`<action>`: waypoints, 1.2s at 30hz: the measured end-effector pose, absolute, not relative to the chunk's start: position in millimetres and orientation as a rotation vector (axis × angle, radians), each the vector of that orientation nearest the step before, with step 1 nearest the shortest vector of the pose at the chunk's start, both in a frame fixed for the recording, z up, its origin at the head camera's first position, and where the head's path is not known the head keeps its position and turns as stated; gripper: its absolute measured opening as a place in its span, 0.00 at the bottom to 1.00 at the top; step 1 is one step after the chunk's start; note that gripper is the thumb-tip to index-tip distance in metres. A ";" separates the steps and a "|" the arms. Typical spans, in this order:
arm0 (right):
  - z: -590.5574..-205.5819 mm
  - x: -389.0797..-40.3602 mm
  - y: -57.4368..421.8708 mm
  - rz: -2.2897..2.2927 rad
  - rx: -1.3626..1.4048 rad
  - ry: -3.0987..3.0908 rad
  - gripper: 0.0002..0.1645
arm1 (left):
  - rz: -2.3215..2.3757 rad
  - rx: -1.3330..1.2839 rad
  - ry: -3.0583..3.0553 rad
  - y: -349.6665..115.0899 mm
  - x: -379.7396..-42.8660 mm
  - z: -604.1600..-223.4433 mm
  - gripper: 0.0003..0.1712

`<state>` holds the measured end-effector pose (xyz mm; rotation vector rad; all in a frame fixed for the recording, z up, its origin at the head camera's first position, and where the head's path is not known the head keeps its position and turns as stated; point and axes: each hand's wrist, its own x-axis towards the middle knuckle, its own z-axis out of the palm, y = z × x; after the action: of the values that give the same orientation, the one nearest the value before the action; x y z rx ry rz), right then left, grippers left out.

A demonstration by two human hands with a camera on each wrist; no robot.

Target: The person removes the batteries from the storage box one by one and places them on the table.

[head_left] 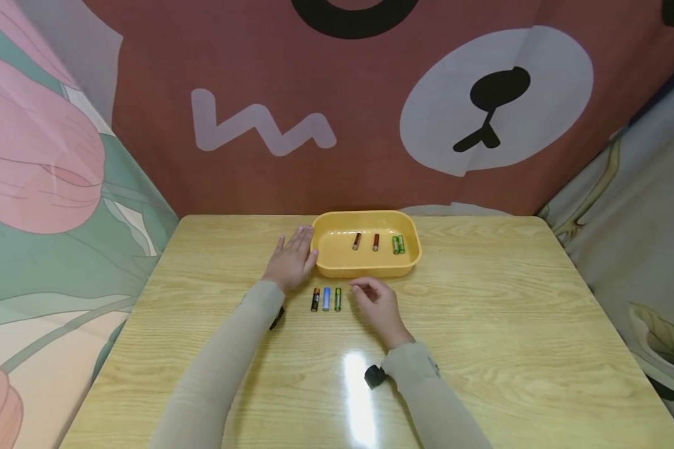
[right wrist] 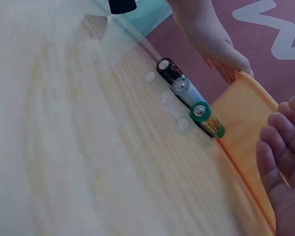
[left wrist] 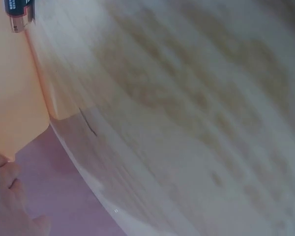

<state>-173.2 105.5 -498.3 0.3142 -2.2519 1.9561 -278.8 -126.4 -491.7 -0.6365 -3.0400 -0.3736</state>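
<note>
Wood-grain surface (head_left: 511, 324), printed backdrop (head_left: 371, 125) behind. Yellow tray (head_left: 365, 272) at far edge, four batteries (head_left: 376, 242) inside. Black battery (head_left: 315, 299), blue battery (head_left: 326, 299), green battery (head_left: 338, 299) lie in a row just near of it. Left hand (head_left: 292, 259) open, straight fingers on tray's left wall. Right hand (head_left: 377, 307) loosely curled, nothing visible in it, right of row. Risks: a stray right-hand brush could roll the row; a left-side shove could slide the tray.
</note>
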 end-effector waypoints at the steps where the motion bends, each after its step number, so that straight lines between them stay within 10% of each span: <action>1: -496.8 -172.8 106.5 1.967 0.314 -2.230 0.10 | -0.374 -0.638 -3.041 -126.2 -278.9 -492.2 0.37; 36: -470.9 -240.9 127.2 1.819 0.347 -2.195 0.15 | -0.391 -0.647 -3.029 -126.6 -280.7 -492.6 0.37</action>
<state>-240.9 127.2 -470.9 0.3474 -2.1948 1.8192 -280.7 -126.6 -492.6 -0.6470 -3.0290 -0.3915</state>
